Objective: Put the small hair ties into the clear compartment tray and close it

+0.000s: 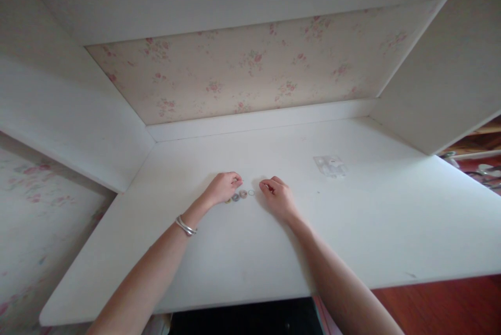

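i judged the laying-out partly done: three small rings [239, 195] lay in a row on the white desk [352, 230] between my hands, left hand [224, 187] pinched narrow beside them, right hand [277, 196] curled, contents unclear.

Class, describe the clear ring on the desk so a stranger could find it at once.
Start at the white desk and find the short row of small rings between the two hands. The clear ring ends that row, nearest the right hand. Unlike its greyish neighbours, it is thin, pale and see-through.
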The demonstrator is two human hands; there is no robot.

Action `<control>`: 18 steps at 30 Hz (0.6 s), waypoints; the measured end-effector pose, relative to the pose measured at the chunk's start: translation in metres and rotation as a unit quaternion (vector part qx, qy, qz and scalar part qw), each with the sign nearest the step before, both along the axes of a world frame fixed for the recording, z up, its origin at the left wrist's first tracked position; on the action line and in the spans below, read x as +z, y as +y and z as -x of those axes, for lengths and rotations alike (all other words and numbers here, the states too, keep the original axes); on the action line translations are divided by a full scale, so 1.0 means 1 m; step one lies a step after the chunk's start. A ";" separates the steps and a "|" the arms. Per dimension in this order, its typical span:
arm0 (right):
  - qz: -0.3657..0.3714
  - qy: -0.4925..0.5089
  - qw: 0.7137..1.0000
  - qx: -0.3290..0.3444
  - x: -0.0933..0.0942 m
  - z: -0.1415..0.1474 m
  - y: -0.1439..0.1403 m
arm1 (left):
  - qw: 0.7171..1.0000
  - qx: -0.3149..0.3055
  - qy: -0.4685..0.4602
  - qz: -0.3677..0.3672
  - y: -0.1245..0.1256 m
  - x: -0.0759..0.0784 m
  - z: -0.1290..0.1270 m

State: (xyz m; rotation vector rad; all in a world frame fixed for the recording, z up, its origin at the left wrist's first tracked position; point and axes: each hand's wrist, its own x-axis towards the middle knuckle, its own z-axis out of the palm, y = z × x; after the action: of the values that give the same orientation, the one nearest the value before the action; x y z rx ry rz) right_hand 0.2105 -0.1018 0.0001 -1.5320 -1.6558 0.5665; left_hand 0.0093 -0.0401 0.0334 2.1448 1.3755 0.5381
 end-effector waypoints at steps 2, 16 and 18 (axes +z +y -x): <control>0.000 0.002 1.000 0.001 0.000 0.000 0.000 | 1.000 -0.014 0.004 0.018 -0.002 0.004 -0.006; -0.003 -0.008 1.000 0.001 0.000 0.000 -0.001 | 0.991 -0.070 0.114 -0.007 -0.023 0.019 -0.029; -0.003 -0.007 1.000 0.002 0.000 0.000 -0.001 | 0.991 -0.068 0.116 -0.005 -0.021 0.015 -0.028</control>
State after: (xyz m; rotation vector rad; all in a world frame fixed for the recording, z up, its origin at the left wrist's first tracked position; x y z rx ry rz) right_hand 0.2107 -0.1028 0.0002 -1.5315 -1.6708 0.5527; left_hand 0.0376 -0.0613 0.0488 2.3482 1.3327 0.2504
